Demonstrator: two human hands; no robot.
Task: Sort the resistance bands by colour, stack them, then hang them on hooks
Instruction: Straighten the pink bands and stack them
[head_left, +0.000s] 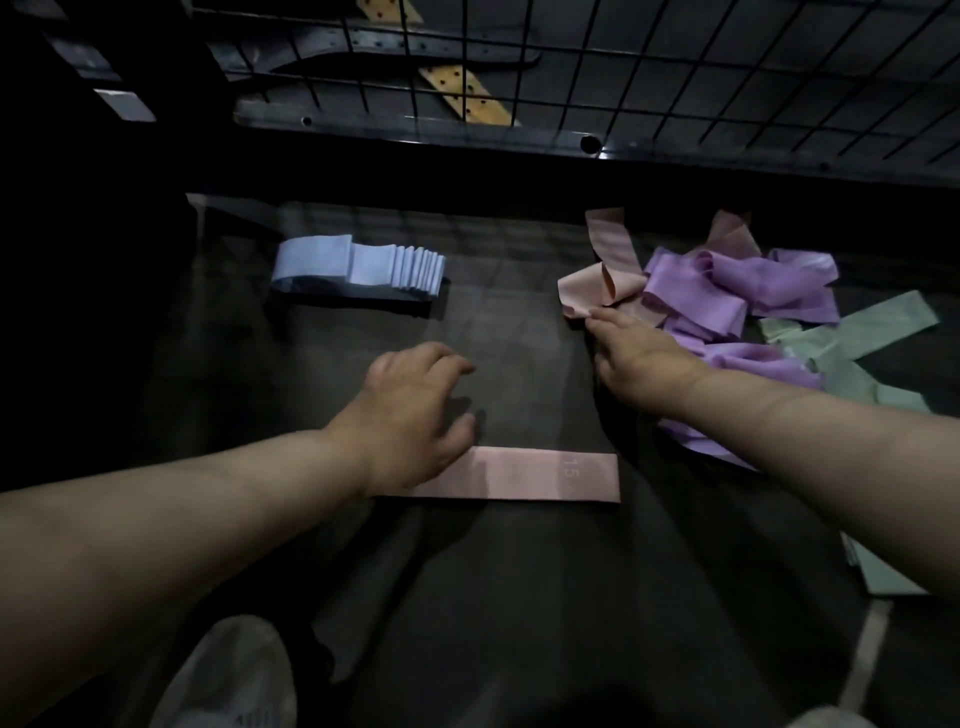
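Our left hand (410, 410) lies spread, gripping nothing, on the flat pink band (524, 475); right hand (639, 358) pinches a peach band (597, 286) from the pile (753, 312) at the table's (519, 571) right edge; blue stack (358, 270) far-left

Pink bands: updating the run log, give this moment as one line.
left hand on flat pink band | right hand at mixed pile | blue stack done
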